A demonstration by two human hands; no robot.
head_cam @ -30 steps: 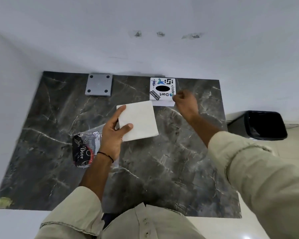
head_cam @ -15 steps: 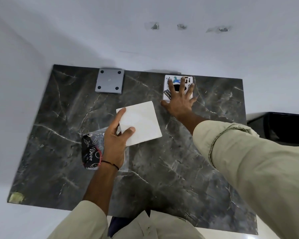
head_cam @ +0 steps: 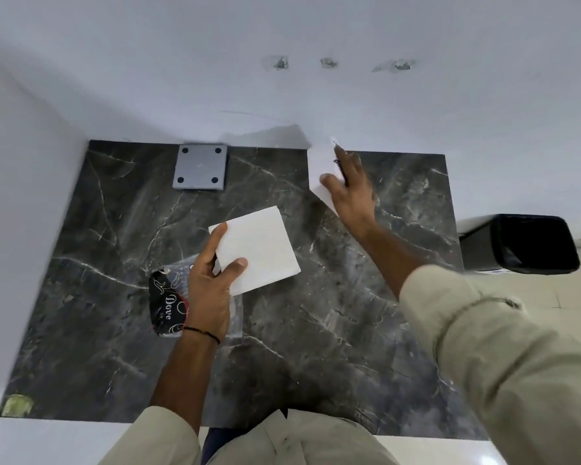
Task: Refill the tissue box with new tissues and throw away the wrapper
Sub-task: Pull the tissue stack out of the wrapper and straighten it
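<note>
We hold the tissue stack (head_cam: 260, 248) in the left hand (head_cam: 212, 290), fingers pinching one corner. Right hand (head_cam: 349, 193) fingers grip the tilted tissue box (head_cam: 322, 169) near the tabletop (head_cam: 316, 330) back edge. Risk: stack fans loose. Wrapper (head_cam: 166, 303) lies underneath; bin (head_cam: 524, 243) right, path open.

The table (head_cam: 316, 313) under both hands was dark grey marble with white veins. The tissues (head_cam: 259, 248) in the left hand (head_cam: 212, 290) were plain white, as was the box (head_cam: 322, 169) in the right hand (head_cam: 349, 193). Under the left hand lay a wrapper (head_cam: 166, 303), black with white swirls and some red. The plate (head_cam: 200, 166) beyond was grey with 4 black dots. Right of the right hand, the bin (head_cam: 530, 243) was black. Sleeves (head_cam: 500, 347) were beige.
</note>
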